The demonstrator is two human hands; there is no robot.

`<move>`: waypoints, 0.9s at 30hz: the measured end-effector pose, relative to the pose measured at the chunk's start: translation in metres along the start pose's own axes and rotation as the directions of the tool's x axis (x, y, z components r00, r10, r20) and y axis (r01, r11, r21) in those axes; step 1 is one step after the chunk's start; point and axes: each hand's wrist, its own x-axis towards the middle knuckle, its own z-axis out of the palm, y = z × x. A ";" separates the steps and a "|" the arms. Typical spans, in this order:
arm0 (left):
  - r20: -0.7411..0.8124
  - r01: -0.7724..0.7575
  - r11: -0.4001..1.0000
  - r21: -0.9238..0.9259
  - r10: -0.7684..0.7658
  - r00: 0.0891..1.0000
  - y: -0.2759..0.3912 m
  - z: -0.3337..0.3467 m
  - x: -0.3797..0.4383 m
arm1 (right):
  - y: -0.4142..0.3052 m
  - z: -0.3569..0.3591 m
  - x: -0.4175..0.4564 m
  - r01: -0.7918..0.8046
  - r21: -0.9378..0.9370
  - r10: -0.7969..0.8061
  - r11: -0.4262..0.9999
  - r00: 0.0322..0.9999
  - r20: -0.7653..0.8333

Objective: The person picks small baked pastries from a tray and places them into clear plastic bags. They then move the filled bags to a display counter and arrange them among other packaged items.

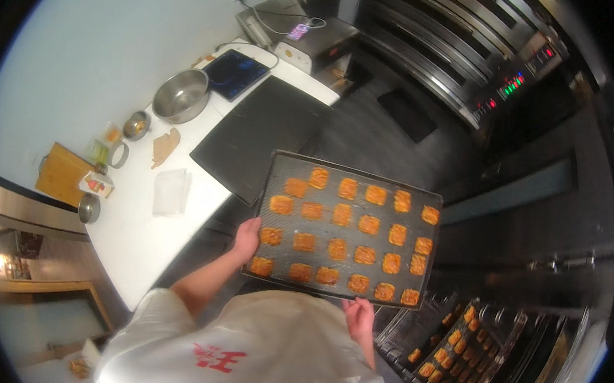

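Observation:
Both of my hands hold a dark metal baking tray (325,230) in front of my apron. Rows of browned, roughly square pastries (369,224) lie on it. My left hand (248,239) grips the tray's left edge, thumb on the rim. My right hand (358,312) holds the near edge from below, right of the middle; part of its fingers is hidden under the tray. Behind the tray, a large black sheet or board (263,130) lies on the white worktop (120,264), overhanging its edge.
On the worktop are a steel bowl (181,96), an induction hob (236,74), a disposable glove (166,147), clear plastic sheets (171,192) and a wooden board (60,174). A deck oven (434,45) stands at the upper right. A rack (510,334) with trays of pastries is at the lower right.

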 end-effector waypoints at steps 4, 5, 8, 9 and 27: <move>-0.211 0.014 0.980 -0.200 -0.056 0.976 -0.042 -0.005 -0.108 | -0.051 -0.002 -0.009 -0.153 -0.167 0.155 0.974 0.988 0.001; -0.249 0.019 0.978 -0.209 -0.072 0.966 -0.052 -0.004 -0.131 | -0.064 -0.001 -0.010 -0.185 -0.208 0.193 0.960 0.981 0.018; -0.359 0.056 0.980 -0.189 -0.122 0.925 -0.059 0.018 -0.210 | -0.106 -0.023 -0.014 -0.284 -0.299 0.304 0.911 0.952 0.022; -0.369 0.029 0.978 -0.206 -0.106 0.923 -0.020 0.016 -0.191 | -0.117 0.008 0.010 -0.282 -0.301 0.315 0.911 0.947 0.068; -0.640 0.027 0.977 -0.212 -0.160 0.752 -0.047 0.154 -0.286 | -0.242 0.063 0.050 -0.206 -0.869 0.303 0.450 0.950 -0.069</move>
